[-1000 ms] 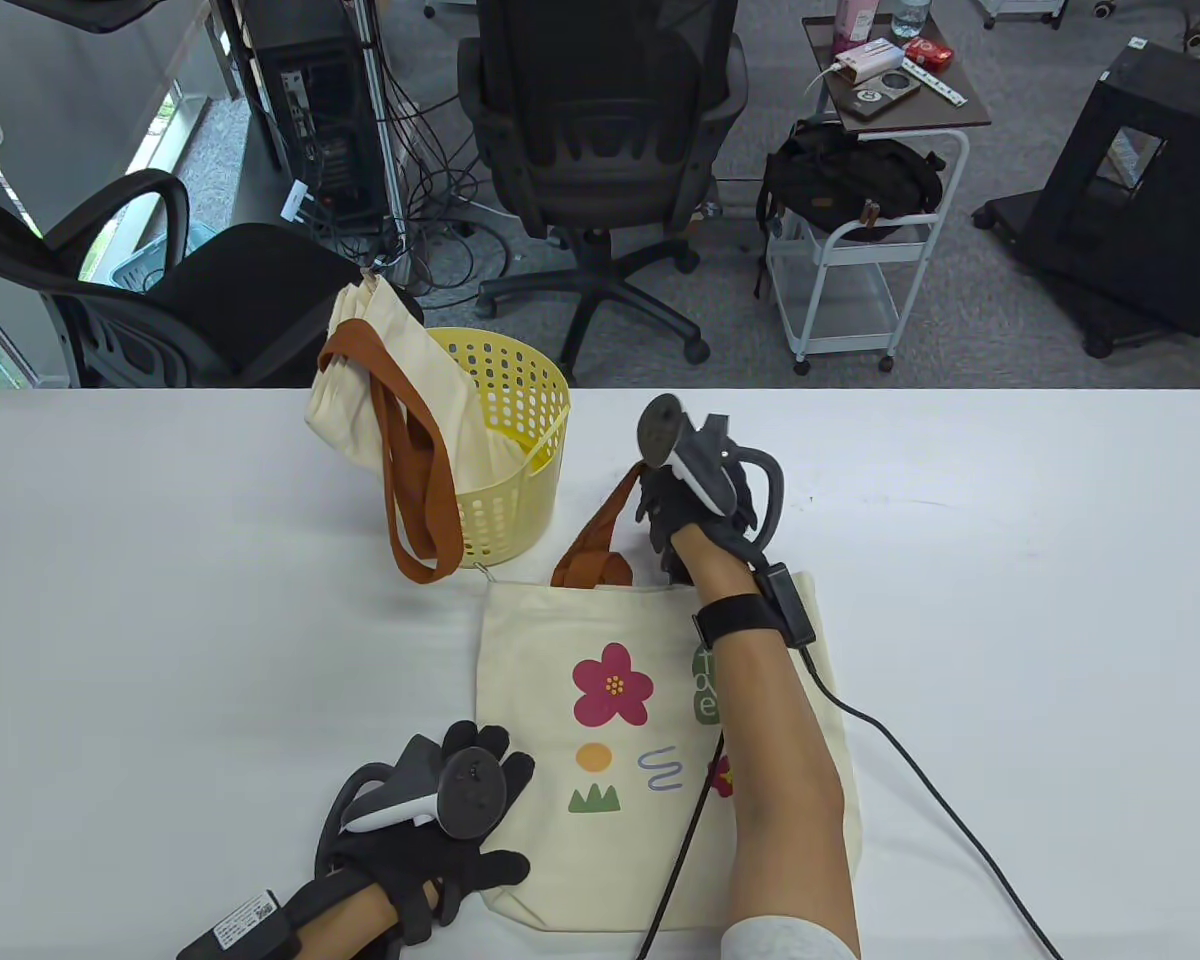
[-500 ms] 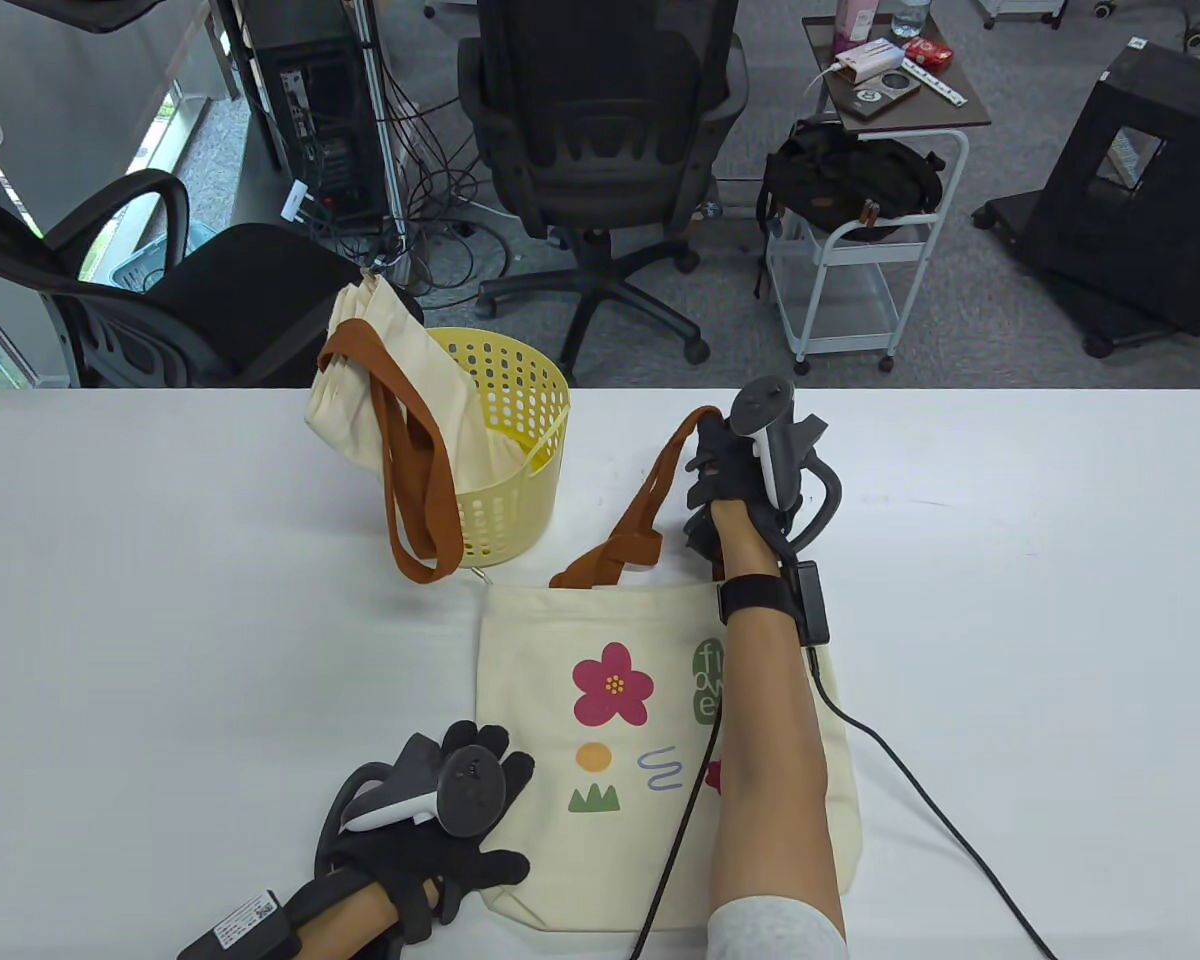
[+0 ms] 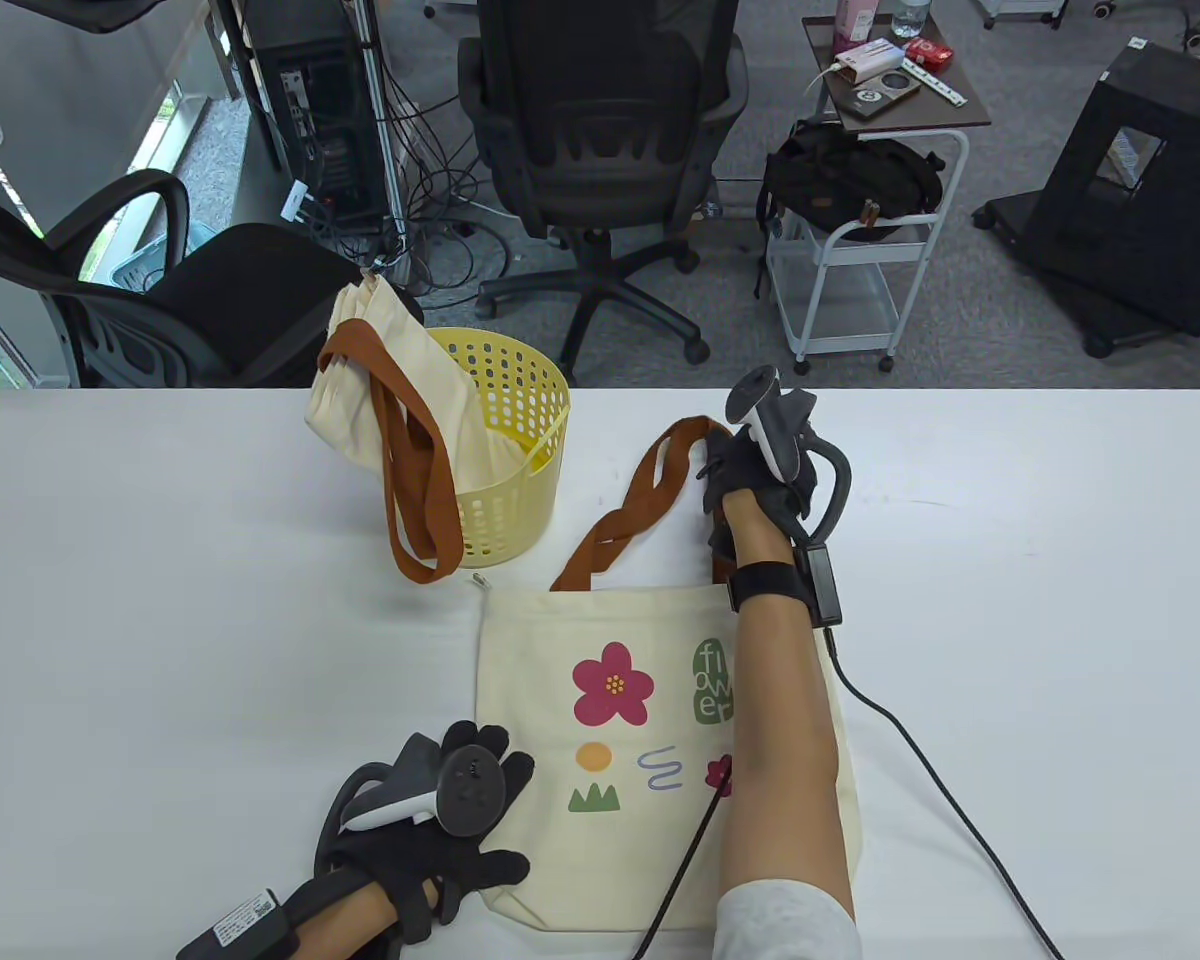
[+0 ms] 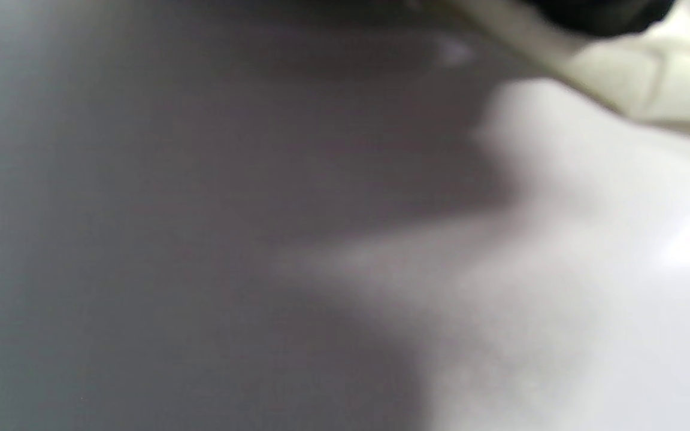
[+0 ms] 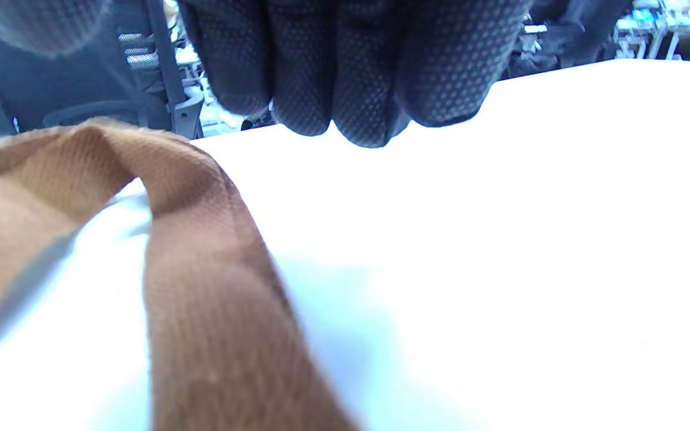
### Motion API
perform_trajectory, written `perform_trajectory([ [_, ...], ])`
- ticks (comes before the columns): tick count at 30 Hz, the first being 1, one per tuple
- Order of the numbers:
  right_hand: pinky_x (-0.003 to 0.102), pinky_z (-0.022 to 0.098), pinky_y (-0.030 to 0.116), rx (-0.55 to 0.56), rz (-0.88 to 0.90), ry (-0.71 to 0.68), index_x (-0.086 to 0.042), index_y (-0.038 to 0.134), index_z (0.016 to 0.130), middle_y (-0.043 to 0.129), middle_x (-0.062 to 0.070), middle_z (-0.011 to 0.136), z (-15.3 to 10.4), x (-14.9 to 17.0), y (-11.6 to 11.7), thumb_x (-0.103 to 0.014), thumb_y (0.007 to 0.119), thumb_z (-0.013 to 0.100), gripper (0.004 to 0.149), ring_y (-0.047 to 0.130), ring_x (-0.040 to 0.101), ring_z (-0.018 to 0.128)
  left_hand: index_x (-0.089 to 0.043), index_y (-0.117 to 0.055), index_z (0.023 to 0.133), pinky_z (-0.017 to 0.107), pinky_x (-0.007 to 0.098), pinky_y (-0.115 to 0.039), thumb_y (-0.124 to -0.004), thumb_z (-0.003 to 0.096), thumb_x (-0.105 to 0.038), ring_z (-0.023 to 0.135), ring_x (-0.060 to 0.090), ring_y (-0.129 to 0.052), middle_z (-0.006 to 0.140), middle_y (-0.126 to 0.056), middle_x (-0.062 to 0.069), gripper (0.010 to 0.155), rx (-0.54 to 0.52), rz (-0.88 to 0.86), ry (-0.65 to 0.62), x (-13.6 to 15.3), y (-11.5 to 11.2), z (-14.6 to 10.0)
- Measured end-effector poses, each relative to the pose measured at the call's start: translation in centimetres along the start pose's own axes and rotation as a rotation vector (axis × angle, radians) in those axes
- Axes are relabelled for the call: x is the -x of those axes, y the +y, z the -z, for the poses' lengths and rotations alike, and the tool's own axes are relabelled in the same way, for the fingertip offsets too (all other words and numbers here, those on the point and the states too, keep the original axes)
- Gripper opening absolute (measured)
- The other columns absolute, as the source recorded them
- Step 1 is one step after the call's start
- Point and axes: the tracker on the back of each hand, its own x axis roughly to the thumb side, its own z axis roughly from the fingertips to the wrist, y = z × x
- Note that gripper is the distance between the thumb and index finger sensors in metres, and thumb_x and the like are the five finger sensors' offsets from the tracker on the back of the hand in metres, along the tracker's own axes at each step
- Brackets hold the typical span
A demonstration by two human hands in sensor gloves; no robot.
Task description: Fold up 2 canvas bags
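A cream canvas bag [image 3: 550, 640] with a flower print lies flat on the white table [image 3: 160, 600], near the front. Its brown straps [image 3: 640, 490] run from its top edge away toward my right hand [image 3: 722, 470]. That hand sits at the straps' loop end, forearm lying across the bag. In the right wrist view its fingers [image 5: 351, 78] hang together just above the table, with the strap [image 5: 201, 269] beside them, not between them. My left hand [image 3: 440, 850] rests flat with fingers spread on the bag's near left corner [image 4: 650, 84]. A second cream bag [image 3: 400, 350] is stuffed in a yellow basket [image 3: 520, 480].
The second bag's brown straps [image 3: 410, 510] hang over the basket's front onto the table. The basket stands just beyond the flat bag's top left corner. A black cable [image 3: 920, 760] trails from my right wrist across the table. Office chairs stand beyond the far edge.
My right hand drew the brown straps out from the bag's mouth, away and to the right, stretching them toward the far edge. The left hand stayed on the bag's corner.
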Motion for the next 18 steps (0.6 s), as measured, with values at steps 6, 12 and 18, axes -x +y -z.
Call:
perform_trajectory([
  [6,0.053,0.067,0.071,0.068,-0.047,-0.193,-0.024,0.065,0.101,0.069,0.01,0.108,-3.9,2.8,-1.6,-0.06,0.072,0.045,0.067,0.076,0.037,0.095,-0.034,-0.012,0.104,0.074,0.06,-0.003,-0.069,0.0381,-0.062,0.104,0.036,0.01,0.108,0.008,0.001,0.092,-0.002,0.002,0.0,0.0,0.0,-0.1],
  [12,0.056,0.069,0.066,0.056,0.033,-0.491,-0.023,0.061,0.103,0.061,0.012,0.111,-11.5,8.7,-2.7,-0.056,0.073,0.045,0.068,0.069,0.04,0.098,-0.033,-0.012,0.104,0.074,0.06,-0.003,-0.069,0.0381,-0.062,0.104,0.036,0.01,0.109,0.008,0.001,0.092,-0.001,0.006,0.001,-0.1,0.1,-0.2],
  [18,0.058,0.073,0.059,-0.032,0.045,-0.776,-0.023,0.056,0.105,0.055,0.012,0.113,-19.5,14.2,-0.9,-0.054,0.074,0.046,0.069,0.061,0.041,0.102,-0.033,-0.01,0.104,0.074,0.06,-0.003,-0.068,0.0389,-0.062,0.104,0.037,0.01,0.108,0.009,0.002,0.091,0.018,0.015,0.005,-0.2,0.3,-0.3],
])
